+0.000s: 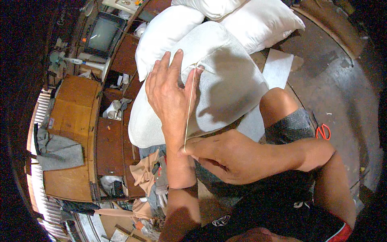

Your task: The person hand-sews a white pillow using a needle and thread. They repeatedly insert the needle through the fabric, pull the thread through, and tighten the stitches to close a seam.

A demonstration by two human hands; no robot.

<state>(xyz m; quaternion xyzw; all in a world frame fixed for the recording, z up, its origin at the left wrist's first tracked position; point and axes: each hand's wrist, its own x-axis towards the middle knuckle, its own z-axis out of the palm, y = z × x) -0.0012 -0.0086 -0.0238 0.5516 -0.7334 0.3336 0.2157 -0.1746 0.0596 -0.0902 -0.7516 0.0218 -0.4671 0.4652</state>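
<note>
A pale grey fabric cushion (229, 97) lies in front of me. My left hand (167, 92) rests on its left part, fingers stretched out over the cloth, thumb beside a small fold. A thin cream thread (190, 103) runs taut from that fold, near my left thumb, down to my right hand (213, 153). My right fingers are pinched on the thread just beside my left wrist, with their tips partly hidden. Whether a needle is there I cannot tell.
White pillows (258, 28) lie behind the cushion. Wooden shelving (70, 105) with clutter and grey cloth stands at left. Orange-handled scissors (323, 131) lie on the floor at right, below a white sheet (278, 64). My bare knee (278, 103) is beside the cushion. Cloth scraps (145, 173) are heaped below.
</note>
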